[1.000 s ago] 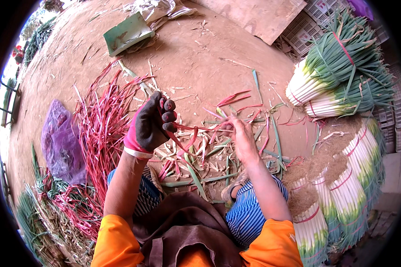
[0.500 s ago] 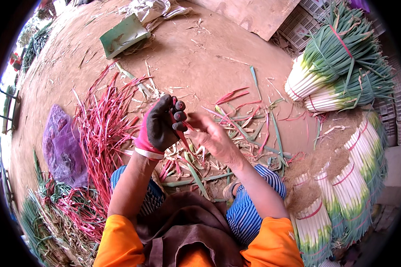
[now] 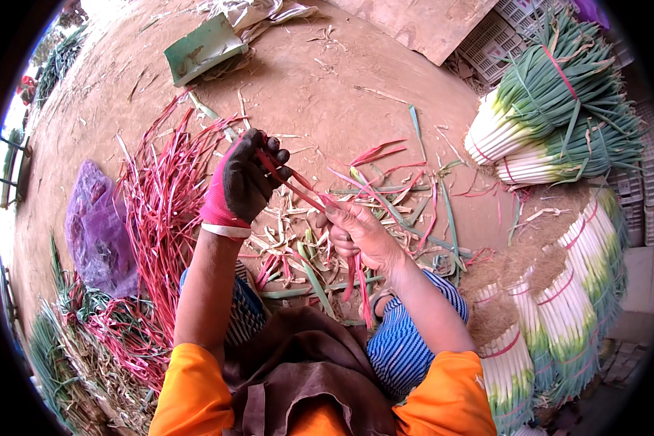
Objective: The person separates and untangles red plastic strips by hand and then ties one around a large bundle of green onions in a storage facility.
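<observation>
A: Chg. vs. ½ sec ago?
B: L hand [image 3: 245, 178], gloved, & R hand [image 3: 363, 234], bare: farther apart now, each clamped on red strip [image 3: 303, 194].
A: Strip loc.?
B: Btwn hands; loose ends now hang fr. R hand.
</observation>
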The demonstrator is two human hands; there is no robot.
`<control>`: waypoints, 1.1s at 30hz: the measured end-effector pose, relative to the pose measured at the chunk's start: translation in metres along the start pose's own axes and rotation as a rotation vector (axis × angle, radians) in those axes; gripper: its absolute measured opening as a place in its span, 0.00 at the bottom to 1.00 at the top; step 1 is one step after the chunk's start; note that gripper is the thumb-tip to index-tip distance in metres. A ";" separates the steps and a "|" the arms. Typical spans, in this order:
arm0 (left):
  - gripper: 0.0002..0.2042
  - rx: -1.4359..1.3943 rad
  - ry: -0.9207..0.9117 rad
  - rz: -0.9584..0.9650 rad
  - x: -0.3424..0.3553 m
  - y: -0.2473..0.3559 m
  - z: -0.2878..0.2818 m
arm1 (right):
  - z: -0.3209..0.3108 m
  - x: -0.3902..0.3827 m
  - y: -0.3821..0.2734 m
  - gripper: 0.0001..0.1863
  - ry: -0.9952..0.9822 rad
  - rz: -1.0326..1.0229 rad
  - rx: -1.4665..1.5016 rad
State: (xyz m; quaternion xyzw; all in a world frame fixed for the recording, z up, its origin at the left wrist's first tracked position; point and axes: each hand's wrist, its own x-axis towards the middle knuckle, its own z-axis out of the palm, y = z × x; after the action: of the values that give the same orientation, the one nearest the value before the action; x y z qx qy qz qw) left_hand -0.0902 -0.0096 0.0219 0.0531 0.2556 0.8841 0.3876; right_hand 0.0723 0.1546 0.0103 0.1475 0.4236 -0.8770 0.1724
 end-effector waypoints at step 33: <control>0.15 0.585 0.173 0.631 -0.016 0.041 0.020 | -0.014 0.003 0.008 0.13 0.091 0.059 -0.136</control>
State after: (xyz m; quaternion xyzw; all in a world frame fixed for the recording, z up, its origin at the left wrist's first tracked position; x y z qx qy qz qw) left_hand -0.0997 -0.0363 0.0609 0.1621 0.4980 0.8508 0.0443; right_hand 0.0745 0.1603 -0.0052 0.1876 0.4851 -0.8331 0.1884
